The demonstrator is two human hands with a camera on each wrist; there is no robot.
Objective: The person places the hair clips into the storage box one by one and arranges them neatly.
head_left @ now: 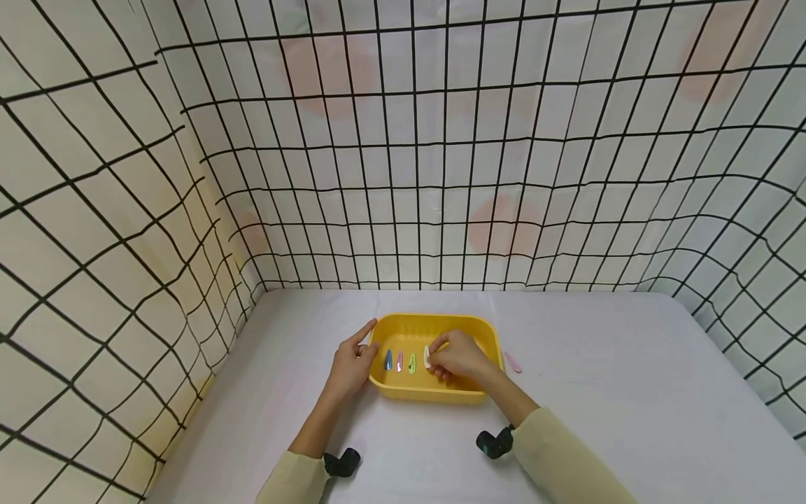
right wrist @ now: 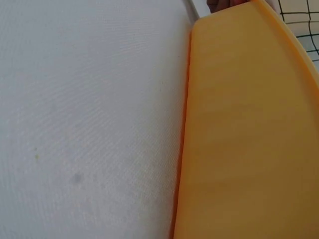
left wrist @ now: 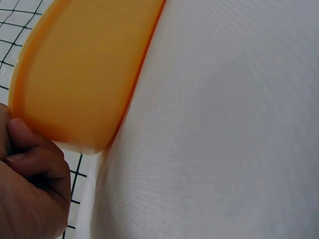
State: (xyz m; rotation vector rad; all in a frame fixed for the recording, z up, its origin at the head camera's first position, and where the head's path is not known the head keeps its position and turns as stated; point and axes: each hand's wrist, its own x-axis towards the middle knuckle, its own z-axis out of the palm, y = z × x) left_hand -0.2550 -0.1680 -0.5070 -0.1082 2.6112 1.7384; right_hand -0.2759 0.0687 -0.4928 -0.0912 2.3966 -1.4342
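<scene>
A yellow tray sits on the white table. My left hand grips its left end, thumb over the rim and index finger stretched toward the far corner. The left wrist view shows curled fingers against the outer wall. Inside the tray a blue hair clip, a pink hair clip and a green hair clip stand in a row. Right of them, my right hand pinches a white hair clip close over the tray floor. The right wrist view has only the tray's outside, not that hand.
Another pink hair clip lies on the table just beyond the tray's right end. A black wire grid rises behind the table, with more grid along both sides. Dark wrist cameras stick out from both sleeves.
</scene>
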